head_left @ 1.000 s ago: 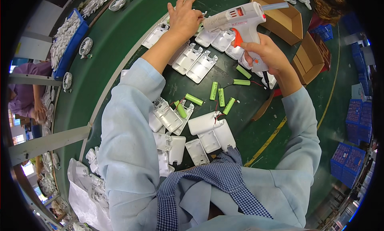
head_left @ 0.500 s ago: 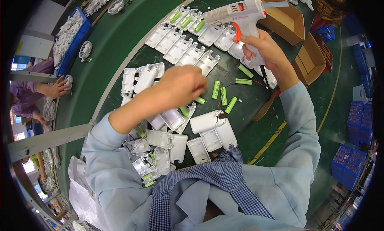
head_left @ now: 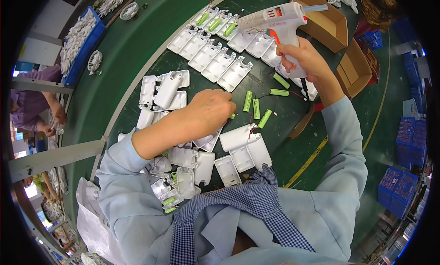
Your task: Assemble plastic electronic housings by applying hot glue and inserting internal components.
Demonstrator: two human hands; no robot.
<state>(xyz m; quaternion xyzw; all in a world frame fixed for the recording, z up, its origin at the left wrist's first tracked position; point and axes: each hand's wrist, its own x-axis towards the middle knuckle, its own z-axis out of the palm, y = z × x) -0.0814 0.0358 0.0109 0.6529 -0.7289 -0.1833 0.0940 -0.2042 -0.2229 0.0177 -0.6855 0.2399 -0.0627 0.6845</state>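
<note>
While our right hand (head_left: 304,58) wraps the handle of the glue gun (head_left: 280,18), our left hand (head_left: 211,110) curls nearly closed; we cannot tell if it holds anything. Just right of it, green cells (head_left: 256,108) look rigid, likely slick; we judge mid-body the safest grasp.

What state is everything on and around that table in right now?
Glue gun: held in the right hand, nozzle pointing left, clear stick poking out its back.
Left hand: fingers curled; any contents hidden.
Nearer row of white shells: side by side, hollow side up.
Three green cells: lying in farther shells.
Loose green cells: lying on the table.
Cardboard box: open.
</note>
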